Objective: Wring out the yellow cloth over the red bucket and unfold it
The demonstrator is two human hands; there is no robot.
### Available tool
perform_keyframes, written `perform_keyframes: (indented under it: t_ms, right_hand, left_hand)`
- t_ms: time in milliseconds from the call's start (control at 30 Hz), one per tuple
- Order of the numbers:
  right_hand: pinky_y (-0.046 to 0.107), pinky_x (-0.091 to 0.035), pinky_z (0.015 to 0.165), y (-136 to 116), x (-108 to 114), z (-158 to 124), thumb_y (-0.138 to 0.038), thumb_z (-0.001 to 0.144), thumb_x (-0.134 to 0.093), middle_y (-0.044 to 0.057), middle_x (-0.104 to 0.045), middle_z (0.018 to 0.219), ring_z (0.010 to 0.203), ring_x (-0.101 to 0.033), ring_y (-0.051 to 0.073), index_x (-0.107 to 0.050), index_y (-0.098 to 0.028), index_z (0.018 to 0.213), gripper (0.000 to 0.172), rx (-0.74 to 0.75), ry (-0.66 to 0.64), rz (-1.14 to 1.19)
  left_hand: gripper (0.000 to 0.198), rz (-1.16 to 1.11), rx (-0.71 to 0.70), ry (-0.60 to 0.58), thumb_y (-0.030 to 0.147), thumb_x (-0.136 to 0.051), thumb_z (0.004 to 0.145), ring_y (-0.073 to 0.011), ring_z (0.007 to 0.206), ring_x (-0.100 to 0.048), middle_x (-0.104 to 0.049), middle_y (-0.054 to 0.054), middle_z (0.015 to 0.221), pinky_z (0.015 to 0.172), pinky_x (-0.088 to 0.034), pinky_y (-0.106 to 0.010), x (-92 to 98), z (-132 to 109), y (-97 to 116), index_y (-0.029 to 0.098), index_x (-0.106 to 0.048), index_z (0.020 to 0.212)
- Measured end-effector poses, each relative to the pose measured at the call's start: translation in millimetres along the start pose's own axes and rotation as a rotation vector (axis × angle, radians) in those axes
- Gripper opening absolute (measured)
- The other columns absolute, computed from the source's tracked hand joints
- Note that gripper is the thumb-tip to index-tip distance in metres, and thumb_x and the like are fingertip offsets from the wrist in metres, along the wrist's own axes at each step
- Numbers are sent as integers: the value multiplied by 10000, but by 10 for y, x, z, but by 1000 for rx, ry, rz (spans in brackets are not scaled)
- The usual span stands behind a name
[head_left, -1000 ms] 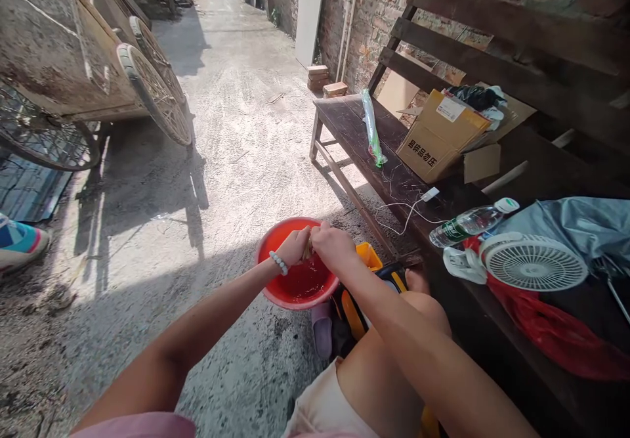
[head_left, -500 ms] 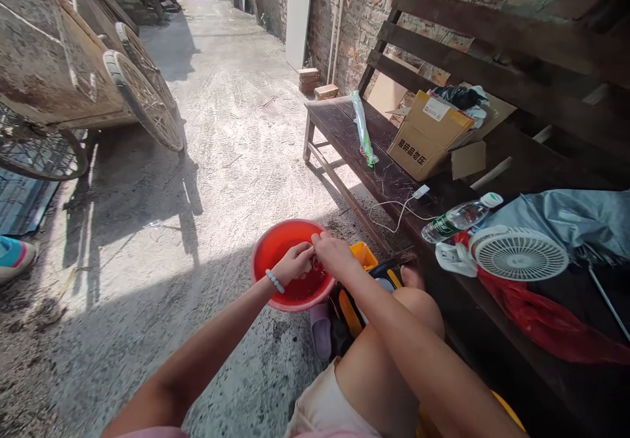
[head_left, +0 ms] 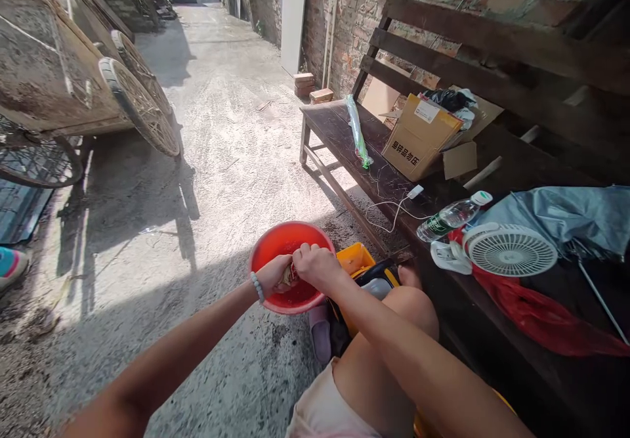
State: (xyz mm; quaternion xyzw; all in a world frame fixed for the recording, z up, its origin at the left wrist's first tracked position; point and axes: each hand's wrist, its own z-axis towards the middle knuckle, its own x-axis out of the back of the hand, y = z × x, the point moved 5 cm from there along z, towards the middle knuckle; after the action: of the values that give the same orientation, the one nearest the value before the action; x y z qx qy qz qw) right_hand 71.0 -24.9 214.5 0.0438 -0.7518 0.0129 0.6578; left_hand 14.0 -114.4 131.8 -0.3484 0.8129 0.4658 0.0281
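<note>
A red plastic basin (head_left: 275, 241) with water in it stands on the concrete ground in front of my knees. Both my hands are over it, pressed together. My left hand (head_left: 273, 274), with a pale bead bracelet at the wrist, is closed round a small tan and reddish thing (head_left: 290, 275) that I cannot make out. My right hand (head_left: 315, 266) is closed on the same thing from above. Most of it is hidden between my fingers.
A dark wooden bench (head_left: 344, 129) runs along the brick wall at right, with a cardboard box (head_left: 418, 139), a water bottle (head_left: 450, 216), a white fan (head_left: 509, 251), a charger cable and a red bag. A yellow container (head_left: 357, 257) sits beside the basin. An old wooden cart (head_left: 73, 77) stands at far left.
My hands have dropped lower and nearer to me over the basin, still clasped on the small thing. The view has shifted slightly to the right.
</note>
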Motion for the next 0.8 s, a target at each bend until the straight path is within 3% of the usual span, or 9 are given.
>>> perform_keyframes:
  t_ms: [133, 267, 600, 733, 800]
  right_hand:
    - [380, -619, 678, 111, -116, 46, -79, 1019, -282, 220, -706, 1048, 919, -755, 281, -613, -92, 1118, 346, -130, -51, 62]
    - [390, -634, 701, 203, -210, 34, -75, 1016, -304, 213, -716, 1031, 911, -777, 285, -609, -95, 1115, 321, -188, -96, 131]
    - [387, -632, 759, 218, -288, 51, -82, 1015, -335, 205, -722, 1045, 980, -771, 292, -619, -107, 1141, 312, -226, -95, 230]
    - [397, -598, 909, 302, -347, -32, -107, 1000, -437, 223, -686, 1247, 1118, -727, 288, -588, -100, 1297, 334, -241, -133, 347]
    - [426, -548, 1021, 408, -369, -151, -136, 927, -612, 255, -584, 1444, 1251, -660, 316, -496, -101, 1452, 539, -265, -167, 402]
  left_hand:
    - [365, 333, -282, 233, 486, -529, 879, -97, 430, -351, -474, 30, 505, 407, -259, -239, 5, 101, 148, 238, -518, 611]
    - [368, 520, -453, 331, 425, -446, 875, -131, 527, -392, -446, 21, 518, 519, -347, -268, -8, 191, 156, 260, -390, 550]
    - [351, 760, -530, 348, 385, -347, 934, -154, 547, -468, -497, 23, 554, 596, -422, -295, -40, 131, 234, 270, -374, 604]
    - [310, 981, -496, 392, 370, -332, 981, -186, 645, -591, -613, -12, 664, 678, -467, -305, -9, 213, 235, 258, -470, 727]
    - [199, 1186, -382, 473, 365, -414, 975, -225, 748, -667, -695, -57, 812, 731, -486, -331, 105, 316, 212, 239, -552, 905]
